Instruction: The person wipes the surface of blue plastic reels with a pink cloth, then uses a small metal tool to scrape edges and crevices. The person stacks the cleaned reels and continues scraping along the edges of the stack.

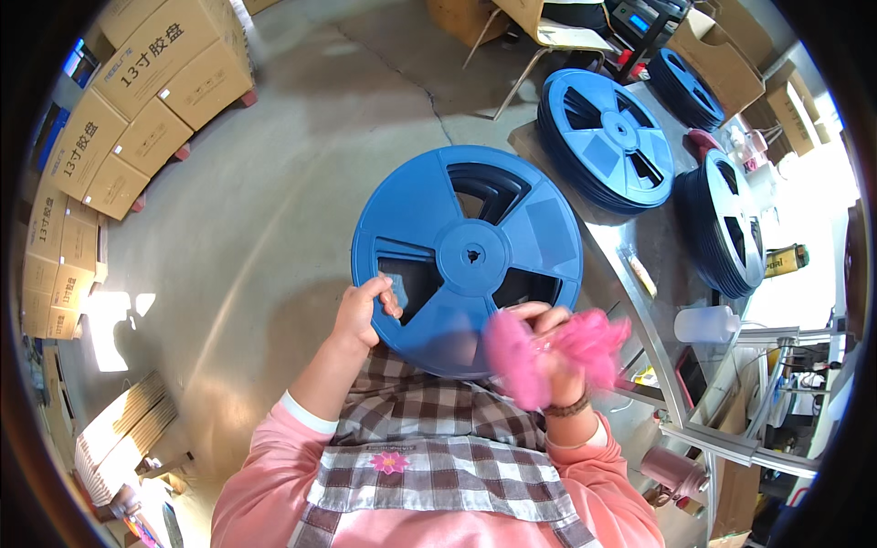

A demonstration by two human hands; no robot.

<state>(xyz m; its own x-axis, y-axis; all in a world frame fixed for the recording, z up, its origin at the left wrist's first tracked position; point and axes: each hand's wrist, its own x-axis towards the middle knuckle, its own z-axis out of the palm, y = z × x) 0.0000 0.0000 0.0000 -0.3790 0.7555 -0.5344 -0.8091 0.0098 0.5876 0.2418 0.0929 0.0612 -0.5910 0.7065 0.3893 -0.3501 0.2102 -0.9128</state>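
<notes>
blue reel stack [473, 242] is just in front of the apron [438, 475], left fingers [391, 299] hooked tight on its edge, right fingers [549, 320] bunched around a pink cloth [598, 345]. more reels [621, 132] crowd the counter [650, 245] at right, chair [566, 38] ahead, cartons [151, 139] off left.

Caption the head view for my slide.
Left hand grips a blue reel by its rim; right hand holds a pink cloth.
</notes>
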